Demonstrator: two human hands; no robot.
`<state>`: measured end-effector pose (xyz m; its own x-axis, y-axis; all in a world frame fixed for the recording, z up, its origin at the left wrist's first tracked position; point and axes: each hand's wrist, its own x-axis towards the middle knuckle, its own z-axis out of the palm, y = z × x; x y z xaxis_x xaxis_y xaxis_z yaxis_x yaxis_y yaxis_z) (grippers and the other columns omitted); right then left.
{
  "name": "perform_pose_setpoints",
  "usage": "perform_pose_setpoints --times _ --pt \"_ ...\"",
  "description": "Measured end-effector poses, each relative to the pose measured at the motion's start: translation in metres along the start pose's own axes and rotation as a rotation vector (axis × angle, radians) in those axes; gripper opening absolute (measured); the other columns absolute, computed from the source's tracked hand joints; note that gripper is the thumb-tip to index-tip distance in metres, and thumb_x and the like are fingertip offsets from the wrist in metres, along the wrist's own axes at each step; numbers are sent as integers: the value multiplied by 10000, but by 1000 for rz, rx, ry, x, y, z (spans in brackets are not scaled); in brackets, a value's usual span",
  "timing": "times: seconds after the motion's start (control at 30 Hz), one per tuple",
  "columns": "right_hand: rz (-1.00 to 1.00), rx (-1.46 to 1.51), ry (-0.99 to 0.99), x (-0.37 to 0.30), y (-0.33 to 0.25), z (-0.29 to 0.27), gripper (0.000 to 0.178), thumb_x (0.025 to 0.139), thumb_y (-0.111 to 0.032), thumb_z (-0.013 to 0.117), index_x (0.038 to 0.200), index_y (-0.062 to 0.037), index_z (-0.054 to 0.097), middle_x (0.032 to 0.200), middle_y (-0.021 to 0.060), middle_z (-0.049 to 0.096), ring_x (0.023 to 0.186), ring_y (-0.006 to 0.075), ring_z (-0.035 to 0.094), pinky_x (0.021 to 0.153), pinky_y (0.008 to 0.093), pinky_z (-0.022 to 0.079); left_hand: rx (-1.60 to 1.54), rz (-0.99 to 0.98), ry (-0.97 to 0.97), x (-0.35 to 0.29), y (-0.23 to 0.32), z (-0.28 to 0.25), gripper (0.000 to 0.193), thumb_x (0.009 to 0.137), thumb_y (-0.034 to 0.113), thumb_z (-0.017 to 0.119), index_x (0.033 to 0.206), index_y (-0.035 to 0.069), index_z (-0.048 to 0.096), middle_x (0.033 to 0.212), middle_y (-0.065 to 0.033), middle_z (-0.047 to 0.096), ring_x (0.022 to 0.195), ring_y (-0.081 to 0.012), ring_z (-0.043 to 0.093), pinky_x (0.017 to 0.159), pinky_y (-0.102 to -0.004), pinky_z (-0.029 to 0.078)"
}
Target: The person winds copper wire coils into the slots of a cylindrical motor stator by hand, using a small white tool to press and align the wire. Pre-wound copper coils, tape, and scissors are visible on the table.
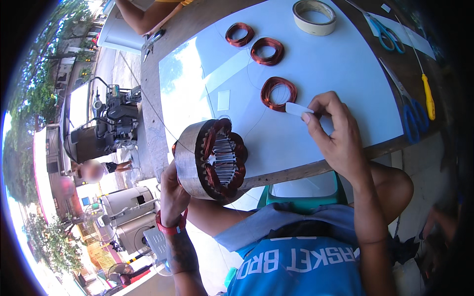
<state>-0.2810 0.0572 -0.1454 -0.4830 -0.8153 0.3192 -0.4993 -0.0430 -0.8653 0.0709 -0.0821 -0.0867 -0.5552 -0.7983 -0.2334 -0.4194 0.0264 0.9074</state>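
Note:
My left hand (174, 193) grips the outer side of a motor stator (188, 154), tilted at the table's near edge. Copper windings (239, 172) and pale slot liners (223, 160) show in its bore, and its far underside is hidden. Between the thumb and fingers of my right hand (336, 134) is a small white insulation strip (297, 109), held over the table. The strip's tip overlaps the edge of the nearest copper wire coil (266, 93). Two more coils, one (229, 35) farther back and one (256, 52) beside it, lie on the white sheet, with thin wires trailing toward the stator.
A masking tape roll (321, 28) stands at the back. Light-blue scissors (390, 40), dark-blue scissors (414, 118) and a yellow-handled screwdriver (428, 98) lie at the right. A small white piece (223, 100) rests mid-sheet. Another person's arm (136, 18) is at the far left edge.

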Motion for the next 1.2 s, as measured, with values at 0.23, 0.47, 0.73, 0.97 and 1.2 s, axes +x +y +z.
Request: perform_pose_setpoints --times 0.23,0.47,0.73,0.97,1.2 --pt "34 43 -19 -3 0 -7 240 979 -11 700 1206 -18 625 934 67 641 827 173 612 810 337 514 232 16 17 19 3 -1 773 784 62 948 1433 -44 542 1281 -134 726 1117 -198 726 982 -357 581" --pt "-110 38 81 -1 0 3 289 951 -76 781 1222 -36 692 986 102 729 925 229 706 805 389 557 209 108 -76 20 -1 -2 744 782 15 928 1418 -64 549 1294 -189 730 1153 -228 733 975 -365 600" --pt "-62 77 -14 -1 -2 -4 103 977 -71 761 1066 -22 743 966 101 693 882 210 697 748 350 561 391 89 50 14 -28 -12 887 699 141 1006 1410 -42 510 1271 -145 675 1133 -221 697 975 -376 554" --pt "-62 264 -30 -15 -28 16 240 1010 -71 714 1240 -15 675 1055 142 723 875 236 728 771 380 587 332 108 36 14 -18 -6 926 698 168 1018 1427 -35 484 1297 -147 661 1145 -226 696 979 -380 563" --pt "-76 363 -175 -23 -41 50 217 954 -8 750 1164 0 693 1016 134 713 842 248 699 770 363 557 88 82 -39 23 0 8 877 780 95 949 1480 -44 439 1384 -195 654 1212 -259 709 1002 -394 626"
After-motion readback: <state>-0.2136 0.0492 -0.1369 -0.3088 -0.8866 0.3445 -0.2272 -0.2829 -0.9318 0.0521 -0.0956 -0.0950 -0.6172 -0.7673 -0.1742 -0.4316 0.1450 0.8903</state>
